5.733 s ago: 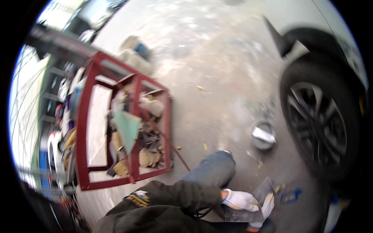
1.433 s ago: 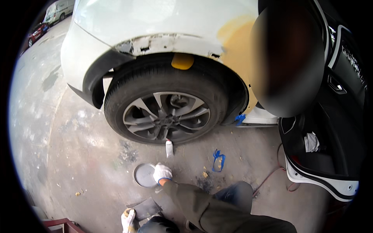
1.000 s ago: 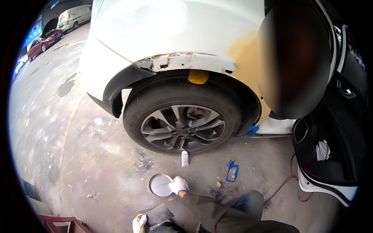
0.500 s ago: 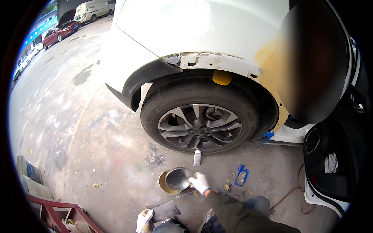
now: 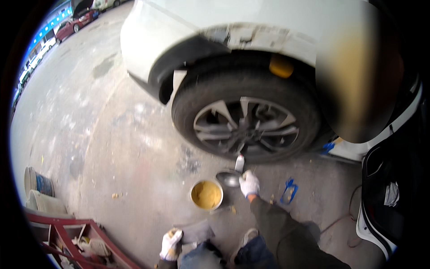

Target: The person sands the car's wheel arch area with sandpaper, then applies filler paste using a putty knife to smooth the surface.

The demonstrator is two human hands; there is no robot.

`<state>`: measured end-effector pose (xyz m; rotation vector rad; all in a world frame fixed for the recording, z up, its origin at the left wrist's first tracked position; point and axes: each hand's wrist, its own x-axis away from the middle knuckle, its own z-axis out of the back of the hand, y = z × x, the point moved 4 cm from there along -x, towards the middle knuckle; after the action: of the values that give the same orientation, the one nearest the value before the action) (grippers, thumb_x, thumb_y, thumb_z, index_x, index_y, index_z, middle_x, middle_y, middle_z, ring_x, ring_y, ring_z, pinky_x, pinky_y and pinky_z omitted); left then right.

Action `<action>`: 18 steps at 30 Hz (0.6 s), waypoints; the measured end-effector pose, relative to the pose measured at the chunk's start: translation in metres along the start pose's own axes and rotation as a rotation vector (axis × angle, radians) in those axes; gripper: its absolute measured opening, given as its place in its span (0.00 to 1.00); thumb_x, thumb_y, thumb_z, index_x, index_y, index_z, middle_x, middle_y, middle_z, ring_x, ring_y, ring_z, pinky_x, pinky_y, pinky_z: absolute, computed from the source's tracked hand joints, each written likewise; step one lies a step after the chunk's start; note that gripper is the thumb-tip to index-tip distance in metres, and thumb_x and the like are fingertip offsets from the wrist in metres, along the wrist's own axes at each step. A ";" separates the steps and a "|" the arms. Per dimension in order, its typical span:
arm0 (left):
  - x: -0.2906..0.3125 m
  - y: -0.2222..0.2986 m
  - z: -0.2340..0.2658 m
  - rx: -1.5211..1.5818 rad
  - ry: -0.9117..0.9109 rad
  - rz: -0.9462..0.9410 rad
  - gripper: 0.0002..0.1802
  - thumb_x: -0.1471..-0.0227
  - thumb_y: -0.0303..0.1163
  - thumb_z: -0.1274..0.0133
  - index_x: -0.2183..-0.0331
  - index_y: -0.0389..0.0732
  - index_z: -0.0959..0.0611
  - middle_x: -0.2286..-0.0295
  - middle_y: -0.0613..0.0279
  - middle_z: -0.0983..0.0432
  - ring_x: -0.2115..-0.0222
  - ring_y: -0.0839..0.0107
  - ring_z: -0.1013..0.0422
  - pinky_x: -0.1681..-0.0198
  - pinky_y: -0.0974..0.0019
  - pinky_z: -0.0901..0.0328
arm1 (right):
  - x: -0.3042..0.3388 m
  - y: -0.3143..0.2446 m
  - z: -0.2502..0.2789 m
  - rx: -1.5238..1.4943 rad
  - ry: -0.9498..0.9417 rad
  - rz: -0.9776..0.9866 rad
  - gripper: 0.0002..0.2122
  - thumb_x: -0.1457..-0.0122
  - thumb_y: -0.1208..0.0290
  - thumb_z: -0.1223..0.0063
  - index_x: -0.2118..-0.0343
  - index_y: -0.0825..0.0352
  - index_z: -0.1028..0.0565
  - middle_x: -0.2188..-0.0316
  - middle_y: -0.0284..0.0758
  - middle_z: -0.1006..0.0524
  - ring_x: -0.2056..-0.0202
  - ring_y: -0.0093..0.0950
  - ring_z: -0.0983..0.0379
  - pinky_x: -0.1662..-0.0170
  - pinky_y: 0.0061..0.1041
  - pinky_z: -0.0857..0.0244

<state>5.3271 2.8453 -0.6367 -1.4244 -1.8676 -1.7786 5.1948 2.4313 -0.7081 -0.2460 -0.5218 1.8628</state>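
My right hand (image 5: 249, 184), in a white glove, grips the edge of a round metal lid (image 5: 227, 178) and holds it tilted by the front of the wheel. To the left of it, a round tin of yellowish putty (image 5: 207, 195) stands uncovered on the ground. A white tube with a red tip (image 5: 239, 162) is upright near the tyre, just behind the lid. In my gloved left hand (image 5: 170, 245), near my knee, is a flat dark grey plate (image 5: 198, 232); whether anything else is in that hand, I cannot tell.
A white car's wheel (image 5: 246, 127) sits beneath its damaged wheel arch (image 5: 257, 36). Blue tape (image 5: 289, 192) lies on the ground to the right, by a thin red hose (image 5: 342, 219) and the open door (image 5: 380, 197). Buckets (image 5: 42, 201) and a red metal frame (image 5: 85, 224) stand at left.
My right hand has lifted the metal lid off the putty tin and moved it to the right, exposing the putty. My left hand keeps the plate near my knee. The whole view has shifted.
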 end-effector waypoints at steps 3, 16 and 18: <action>0.005 0.012 -0.006 0.059 0.013 -0.036 0.10 0.45 0.30 0.43 0.61 0.35 0.19 0.72 0.67 0.24 0.73 0.78 0.30 0.68 0.73 0.36 | -0.004 -0.003 -0.020 0.019 -0.069 -0.065 0.11 0.48 0.64 0.38 0.66 0.62 0.26 0.62 0.42 0.23 0.59 0.44 0.25 0.55 0.42 0.31; -0.006 0.010 -0.009 0.052 0.022 0.044 0.08 0.44 0.31 0.43 0.64 0.37 0.19 0.73 0.71 0.26 0.73 0.81 0.33 0.70 0.75 0.38 | -0.034 0.031 -0.042 0.058 0.113 -0.041 0.10 0.46 0.67 0.38 0.68 0.63 0.29 0.65 0.39 0.25 0.62 0.41 0.24 0.58 0.39 0.30; -0.006 0.008 -0.012 0.033 0.011 0.082 0.08 0.44 0.31 0.43 0.64 0.37 0.19 0.73 0.71 0.26 0.74 0.82 0.34 0.71 0.76 0.39 | -0.037 0.036 -0.041 0.075 0.115 -0.020 0.10 0.47 0.68 0.37 0.69 0.63 0.29 0.65 0.39 0.25 0.63 0.41 0.24 0.59 0.39 0.30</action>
<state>5.3306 2.8304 -0.6323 -1.4541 -1.7977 -1.7063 5.1946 2.3962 -0.7639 -0.2953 -0.3738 1.8321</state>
